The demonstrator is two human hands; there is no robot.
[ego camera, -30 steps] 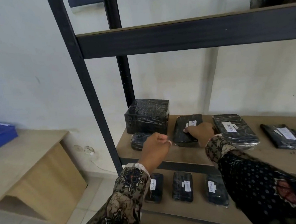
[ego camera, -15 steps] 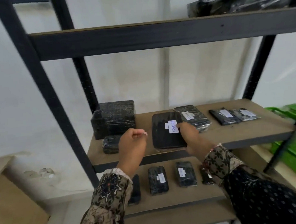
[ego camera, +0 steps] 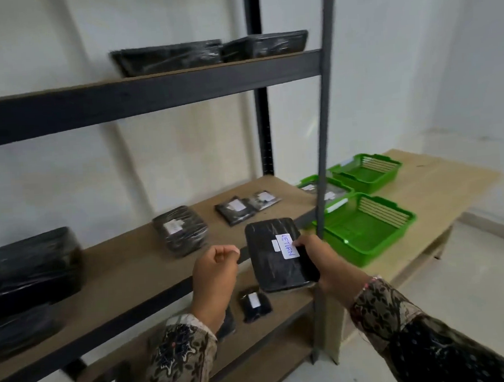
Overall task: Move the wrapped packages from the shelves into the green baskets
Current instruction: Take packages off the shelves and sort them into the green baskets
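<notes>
My right hand (ego camera: 323, 263) grips a flat black wrapped package (ego camera: 274, 257) with a white label reading RETURN, held in the air in front of the middle shelf (ego camera: 125, 266). My left hand (ego camera: 215, 269) hovers beside it with fingers curled, holding nothing. More wrapped packages lie on the middle shelf: a thick one (ego camera: 181, 229), two small flat ones (ego camera: 235, 209) and a big block (ego camera: 28, 266) at the left. Three green baskets stand on the table to the right: the near one (ego camera: 368, 228), the far one (ego camera: 367, 172), and one (ego camera: 324, 189) behind the shelf post.
The dark shelf post (ego camera: 325, 127) stands between my right hand and the baskets. Wrapped packages (ego camera: 207, 53) sit on the top shelf and small ones (ego camera: 253, 303) on the lower shelf. The wooden table (ego camera: 439, 185) runs along the white wall at the right.
My right hand has lifted the labelled package off the middle shelf and carried it rightward. The view has swung right, bringing the table and green baskets into sight.
</notes>
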